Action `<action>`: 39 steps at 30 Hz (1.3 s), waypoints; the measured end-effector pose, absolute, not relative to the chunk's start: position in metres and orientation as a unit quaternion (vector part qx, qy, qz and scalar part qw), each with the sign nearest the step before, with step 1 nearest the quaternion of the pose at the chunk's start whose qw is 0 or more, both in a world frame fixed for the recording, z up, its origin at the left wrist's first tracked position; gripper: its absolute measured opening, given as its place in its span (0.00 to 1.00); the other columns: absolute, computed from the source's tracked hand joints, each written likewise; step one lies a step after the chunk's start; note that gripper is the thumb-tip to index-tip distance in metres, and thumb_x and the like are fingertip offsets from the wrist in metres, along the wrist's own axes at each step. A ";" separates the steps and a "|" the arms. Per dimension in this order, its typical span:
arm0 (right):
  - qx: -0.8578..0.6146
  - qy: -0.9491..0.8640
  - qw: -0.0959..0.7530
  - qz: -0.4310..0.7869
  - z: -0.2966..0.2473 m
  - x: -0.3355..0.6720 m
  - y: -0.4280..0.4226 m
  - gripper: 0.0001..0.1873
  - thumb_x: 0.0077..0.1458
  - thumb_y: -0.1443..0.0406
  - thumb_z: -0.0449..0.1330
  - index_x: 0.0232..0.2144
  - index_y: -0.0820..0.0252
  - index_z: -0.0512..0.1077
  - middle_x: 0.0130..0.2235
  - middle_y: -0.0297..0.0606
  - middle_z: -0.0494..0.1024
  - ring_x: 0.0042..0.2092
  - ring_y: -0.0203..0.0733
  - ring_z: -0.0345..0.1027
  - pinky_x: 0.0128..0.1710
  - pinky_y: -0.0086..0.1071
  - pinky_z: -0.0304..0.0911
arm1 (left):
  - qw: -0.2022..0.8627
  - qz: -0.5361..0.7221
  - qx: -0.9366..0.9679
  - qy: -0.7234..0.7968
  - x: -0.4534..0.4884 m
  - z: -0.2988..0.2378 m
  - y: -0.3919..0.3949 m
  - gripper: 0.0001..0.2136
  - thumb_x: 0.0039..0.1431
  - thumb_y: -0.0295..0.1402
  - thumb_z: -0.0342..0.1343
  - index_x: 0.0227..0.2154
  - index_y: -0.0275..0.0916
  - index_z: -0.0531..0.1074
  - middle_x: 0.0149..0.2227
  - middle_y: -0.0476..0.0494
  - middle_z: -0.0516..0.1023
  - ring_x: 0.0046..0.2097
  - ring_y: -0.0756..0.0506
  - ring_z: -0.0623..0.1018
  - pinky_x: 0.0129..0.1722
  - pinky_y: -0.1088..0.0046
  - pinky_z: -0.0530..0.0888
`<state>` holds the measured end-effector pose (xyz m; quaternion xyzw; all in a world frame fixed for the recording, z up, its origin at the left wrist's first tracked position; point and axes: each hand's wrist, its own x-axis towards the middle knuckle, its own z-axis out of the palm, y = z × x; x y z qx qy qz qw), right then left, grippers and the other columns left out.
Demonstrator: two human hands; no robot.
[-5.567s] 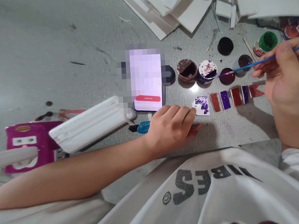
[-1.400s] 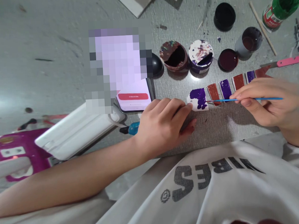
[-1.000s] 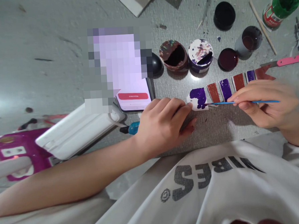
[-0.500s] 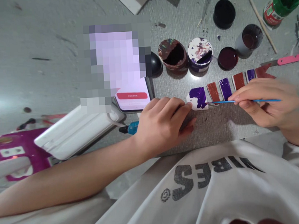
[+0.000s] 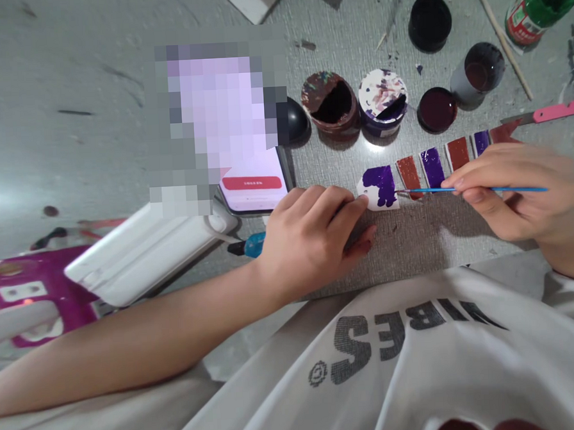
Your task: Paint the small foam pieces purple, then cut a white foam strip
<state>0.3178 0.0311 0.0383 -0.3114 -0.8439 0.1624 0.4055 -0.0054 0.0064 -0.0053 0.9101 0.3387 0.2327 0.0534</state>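
Observation:
My right hand (image 5: 521,190) pinches a thin blue paintbrush (image 5: 482,189) held nearly level, its tip pointing left. That tip is at the right edge of a small white piece (image 5: 367,201), partly covered in purple paint with an uneven edge. My left hand (image 5: 312,239) is curled, its fingertips gripping the left end of this piece against the table. To the right runs a row of small pieces, a brown one (image 5: 409,175) and a purple one (image 5: 431,166) among them. My right hand partly covers the row's far end.
Behind the pieces stand a brown paint jar (image 5: 329,107) and a purple paint jar (image 5: 383,101). A cup (image 5: 478,73), a green jar (image 5: 540,9) and a pink-handled knife (image 5: 558,111) lie farther right. A phone (image 5: 254,194) and a white device (image 5: 145,254) are on the left.
My right hand and the paintbrush have shifted slightly right, and the tip has moved from the purple paint to the piece's right edge. My left hand stays put.

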 end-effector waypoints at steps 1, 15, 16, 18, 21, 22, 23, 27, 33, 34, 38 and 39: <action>-0.310 -0.840 0.416 0.157 0.039 0.317 0.032 0.02 0.68 0.65 0.70 0.41 0.52 0.84 0.34 0.32 0.91 0.31 0.40 0.84 0.27 0.34 0.75 | 0.054 0.236 0.910 0.338 -0.005 -0.006 0.006 0.12 0.73 0.38 0.64 0.51 0.36 0.80 0.41 0.39 0.86 0.37 0.39 0.84 0.33 0.58 0.77; -0.319 -0.828 0.438 0.145 0.039 0.317 0.034 0.02 0.67 0.65 0.71 0.38 0.53 0.84 0.33 0.31 0.90 0.30 0.40 0.84 0.26 0.34 0.73 | 0.041 0.237 0.913 0.329 -0.004 -0.005 0.008 0.11 0.73 0.37 0.65 0.50 0.36 0.79 0.40 0.39 0.86 0.36 0.40 0.83 0.33 0.59 0.76; -0.320 -0.826 0.438 0.152 0.041 0.317 0.034 0.02 0.67 0.65 0.71 0.38 0.54 0.84 0.33 0.32 0.90 0.30 0.40 0.84 0.26 0.34 0.73 | 0.041 0.238 0.913 0.329 -0.004 -0.005 0.008 0.11 0.73 0.37 0.65 0.50 0.36 0.79 0.40 0.39 0.86 0.36 0.40 0.83 0.34 0.59 0.77; -0.303 -0.834 0.423 0.184 0.043 0.318 0.033 0.01 0.67 0.66 0.71 0.40 0.54 0.84 0.34 0.33 0.91 0.30 0.40 0.84 0.27 0.34 0.76 | 0.041 0.242 0.912 0.330 -0.005 -0.006 0.008 0.11 0.73 0.37 0.64 0.50 0.36 0.79 0.40 0.39 0.86 0.36 0.40 0.82 0.34 0.59 0.77; -0.293 -0.849 0.384 0.215 0.044 0.319 0.033 0.05 0.68 0.67 0.71 0.42 0.49 0.83 0.36 0.32 0.91 0.31 0.42 0.85 0.28 0.36 0.78 | 0.041 0.237 0.910 0.337 -0.005 -0.007 0.007 0.11 0.73 0.39 0.63 0.50 0.38 0.79 0.40 0.40 0.86 0.36 0.40 0.82 0.34 0.59 0.77; -0.293 -0.851 0.385 0.206 0.043 0.319 0.034 0.05 0.68 0.66 0.71 0.42 0.48 0.83 0.36 0.31 0.91 0.31 0.42 0.85 0.27 0.37 0.77 | 0.042 0.234 0.910 0.339 -0.005 -0.007 0.007 0.10 0.74 0.39 0.63 0.51 0.39 0.79 0.40 0.41 0.86 0.36 0.40 0.82 0.34 0.59 0.77; -0.293 -0.850 0.394 0.188 0.042 0.318 0.034 0.03 0.68 0.65 0.71 0.41 0.48 0.83 0.35 0.31 0.91 0.30 0.41 0.84 0.26 0.36 0.76 | 0.043 0.231 0.911 0.339 -0.006 -0.007 0.007 0.10 0.74 0.39 0.63 0.51 0.39 0.79 0.40 0.41 0.86 0.36 0.40 0.82 0.34 0.59 0.77; -0.316 -0.834 0.430 0.138 0.041 0.318 0.035 0.04 0.68 0.63 0.70 0.37 0.51 0.83 0.33 0.31 0.90 0.28 0.40 0.82 0.24 0.35 0.72 | 0.044 0.233 0.911 0.336 -0.006 -0.007 0.007 0.11 0.73 0.39 0.63 0.51 0.38 0.79 0.40 0.40 0.86 0.36 0.40 0.82 0.34 0.59 0.77; -0.298 -0.844 0.393 0.209 0.046 0.318 0.034 0.02 0.66 0.67 0.71 0.40 0.53 0.84 0.35 0.35 0.91 0.30 0.40 0.84 0.28 0.34 0.76 | 0.046 0.226 0.910 0.344 -0.006 -0.007 0.007 0.11 0.74 0.40 0.63 0.50 0.39 0.79 0.40 0.41 0.86 0.36 0.40 0.82 0.34 0.59 0.77; -0.294 -0.846 0.396 0.204 0.045 0.318 0.035 0.02 0.65 0.67 0.72 0.40 0.55 0.84 0.35 0.36 0.91 0.30 0.40 0.84 0.28 0.33 0.75 | 0.046 0.225 0.911 0.342 -0.006 -0.007 0.007 0.11 0.74 0.40 0.63 0.50 0.39 0.79 0.40 0.41 0.86 0.36 0.40 0.82 0.34 0.59 0.77; -0.318 -0.828 0.439 0.142 0.038 0.318 0.037 0.01 0.63 0.68 0.71 0.37 0.58 0.84 0.32 0.36 0.90 0.29 0.39 0.82 0.26 0.33 0.69 | 0.048 0.223 0.912 0.341 -0.006 -0.007 0.007 0.10 0.74 0.39 0.62 0.50 0.39 0.80 0.40 0.40 0.86 0.37 0.40 0.82 0.34 0.59 0.77; -0.329 -0.822 0.444 0.138 0.037 0.318 0.037 0.01 0.63 0.68 0.71 0.37 0.57 0.84 0.31 0.35 0.89 0.29 0.39 0.82 0.26 0.33 0.69 | 0.049 0.224 0.912 0.341 -0.006 -0.007 0.007 0.10 0.74 0.39 0.62 0.51 0.40 0.80 0.40 0.40 0.86 0.36 0.40 0.82 0.34 0.59 0.77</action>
